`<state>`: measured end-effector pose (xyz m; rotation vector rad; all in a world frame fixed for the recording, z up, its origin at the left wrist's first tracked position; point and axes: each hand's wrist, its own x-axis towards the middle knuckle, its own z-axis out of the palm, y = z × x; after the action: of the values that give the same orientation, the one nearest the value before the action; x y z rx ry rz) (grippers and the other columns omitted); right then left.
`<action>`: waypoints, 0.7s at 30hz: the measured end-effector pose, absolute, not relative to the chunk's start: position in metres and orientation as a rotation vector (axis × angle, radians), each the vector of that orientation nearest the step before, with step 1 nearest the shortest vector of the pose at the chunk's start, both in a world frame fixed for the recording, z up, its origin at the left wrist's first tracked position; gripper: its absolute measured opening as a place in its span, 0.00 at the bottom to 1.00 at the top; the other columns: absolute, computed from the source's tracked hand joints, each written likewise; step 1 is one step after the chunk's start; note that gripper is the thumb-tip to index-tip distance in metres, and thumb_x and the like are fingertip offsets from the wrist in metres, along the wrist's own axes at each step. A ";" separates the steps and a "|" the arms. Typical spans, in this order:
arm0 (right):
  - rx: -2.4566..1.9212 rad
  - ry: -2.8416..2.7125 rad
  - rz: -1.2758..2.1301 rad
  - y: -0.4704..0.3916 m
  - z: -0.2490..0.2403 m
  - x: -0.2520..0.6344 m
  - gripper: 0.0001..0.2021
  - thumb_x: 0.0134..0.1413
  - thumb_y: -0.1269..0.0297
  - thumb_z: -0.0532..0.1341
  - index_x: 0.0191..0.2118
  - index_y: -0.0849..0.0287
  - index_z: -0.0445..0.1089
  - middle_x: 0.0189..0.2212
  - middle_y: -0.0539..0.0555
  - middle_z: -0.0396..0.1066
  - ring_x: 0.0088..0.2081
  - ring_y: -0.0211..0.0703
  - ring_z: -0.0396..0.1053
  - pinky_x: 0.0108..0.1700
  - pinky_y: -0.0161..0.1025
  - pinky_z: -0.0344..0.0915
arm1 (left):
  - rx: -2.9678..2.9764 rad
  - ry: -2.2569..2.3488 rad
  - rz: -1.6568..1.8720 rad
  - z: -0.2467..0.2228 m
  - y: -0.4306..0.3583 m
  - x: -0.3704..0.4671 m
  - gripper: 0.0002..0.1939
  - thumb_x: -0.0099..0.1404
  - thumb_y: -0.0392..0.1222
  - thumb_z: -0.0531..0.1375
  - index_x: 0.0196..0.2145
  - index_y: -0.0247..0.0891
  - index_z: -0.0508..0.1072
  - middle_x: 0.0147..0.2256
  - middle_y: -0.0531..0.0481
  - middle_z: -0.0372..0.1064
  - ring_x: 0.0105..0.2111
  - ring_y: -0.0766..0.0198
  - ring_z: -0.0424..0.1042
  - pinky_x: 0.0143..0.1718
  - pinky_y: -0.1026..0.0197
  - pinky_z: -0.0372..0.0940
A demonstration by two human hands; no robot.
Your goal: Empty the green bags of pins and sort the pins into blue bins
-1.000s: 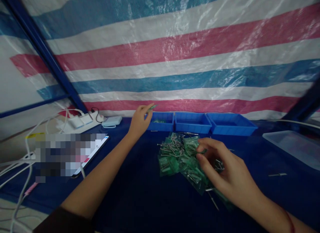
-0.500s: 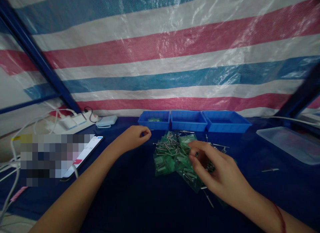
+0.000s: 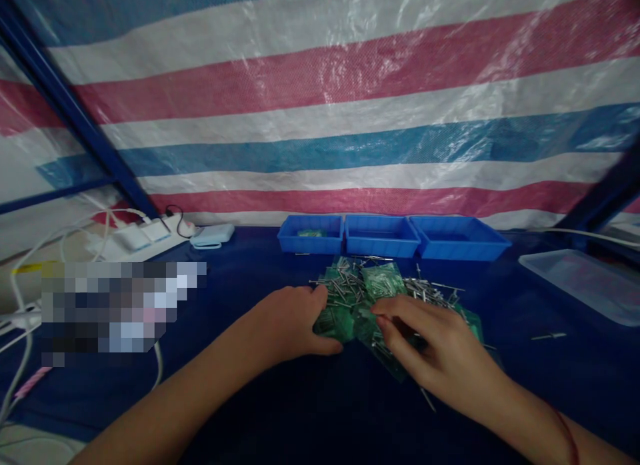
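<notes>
A pile of pop rivets (image 3: 345,282), some loose and some in small green plastic bags, lies on the dark blue table. At the pile's left side is my left hand (image 3: 295,322), its thumb stretched apart from the fingers, beside a green bag (image 3: 340,324). My right hand (image 3: 435,345) comes over the pile from the right. Its thumb and index finger are pinched at the edge of another green bag of rivets (image 3: 367,315); the other fingers curl out of sight. One more filled bag (image 3: 384,280) lies just beyond these fingertips.
Three blue bins (image 3: 383,237) stand in a row behind the pile; the left one holds some green bags. A clear plastic lid (image 3: 580,285) and a single rivet (image 3: 549,336) lie at right. At left are a power strip (image 3: 140,238), cables and a light blue case (image 3: 213,236).
My left hand has come down from near the left bin to the pile's left side, and its fingers have spread. My right hand has shifted slightly toward the near left, its pinch now lower.
</notes>
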<state>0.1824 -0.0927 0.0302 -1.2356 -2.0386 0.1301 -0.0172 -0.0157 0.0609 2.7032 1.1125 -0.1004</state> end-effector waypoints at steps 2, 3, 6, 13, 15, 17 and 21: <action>-1.252 -2.024 0.148 -0.092 0.030 0.182 0.07 0.58 0.69 0.52 0.37 0.58 0.68 0.28 0.50 0.71 0.27 0.36 0.69 0.28 0.35 0.63 | 2.703 1.103 -0.091 0.064 -0.017 -0.017 0.14 0.59 0.50 0.56 0.34 0.36 0.69 0.30 0.45 0.71 0.30 0.56 0.70 0.28 0.60 0.56; -1.262 -2.016 0.160 -0.092 0.029 0.181 0.07 0.58 0.68 0.52 0.36 0.58 0.68 0.27 0.50 0.71 0.26 0.36 0.69 0.28 0.35 0.63 | 2.703 1.093 -0.079 0.066 -0.017 -0.018 0.11 0.61 0.47 0.54 0.32 0.36 0.69 0.28 0.47 0.71 0.28 0.58 0.70 0.28 0.61 0.56; -1.296 -1.975 0.183 -0.092 0.028 0.181 0.07 0.58 0.68 0.53 0.36 0.58 0.68 0.26 0.49 0.70 0.25 0.35 0.68 0.27 0.34 0.63 | 2.756 1.064 -0.008 0.075 -0.013 -0.023 0.12 0.65 0.43 0.49 0.30 0.37 0.69 0.25 0.49 0.69 0.27 0.61 0.69 0.28 0.61 0.54; -1.416 -1.781 0.189 -0.090 0.030 0.180 0.07 0.57 0.63 0.55 0.37 0.58 0.68 0.29 0.51 0.72 0.30 0.38 0.70 0.33 0.37 0.65 | 2.457 0.993 0.408 0.077 -0.005 -0.015 0.16 0.68 0.46 0.45 0.28 0.37 0.64 0.24 0.52 0.67 0.25 0.65 0.68 0.28 0.64 0.57; -1.444 -1.746 0.252 -0.090 0.032 0.179 0.09 0.56 0.59 0.56 0.37 0.58 0.67 0.28 0.50 0.71 0.28 0.38 0.68 0.30 0.37 0.64 | 2.184 0.880 0.444 0.068 -0.008 -0.005 0.16 0.68 0.47 0.45 0.29 0.36 0.64 0.25 0.51 0.68 0.26 0.66 0.69 0.28 0.64 0.60; -1.461 -1.711 0.369 -0.090 0.033 0.179 0.10 0.56 0.56 0.55 0.33 0.58 0.66 0.24 0.49 0.68 0.24 0.38 0.66 0.26 0.36 0.62 | 1.953 0.777 0.447 0.059 -0.013 0.004 0.16 0.67 0.49 0.46 0.30 0.36 0.64 0.25 0.51 0.67 0.25 0.66 0.69 0.28 0.64 0.63; -1.376 -1.614 0.661 -0.089 0.034 0.181 0.13 0.58 0.55 0.53 0.30 0.58 0.67 0.23 0.50 0.68 0.26 0.38 0.67 0.26 0.35 0.63 | 1.685 0.657 0.503 0.048 -0.021 0.017 0.15 0.64 0.51 0.51 0.34 0.35 0.66 0.25 0.52 0.66 0.25 0.67 0.69 0.27 0.65 0.62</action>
<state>0.1812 -0.0891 0.0340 -1.3761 -1.6144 0.6613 0.0174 -0.0212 0.0476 1.6852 0.6568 0.5028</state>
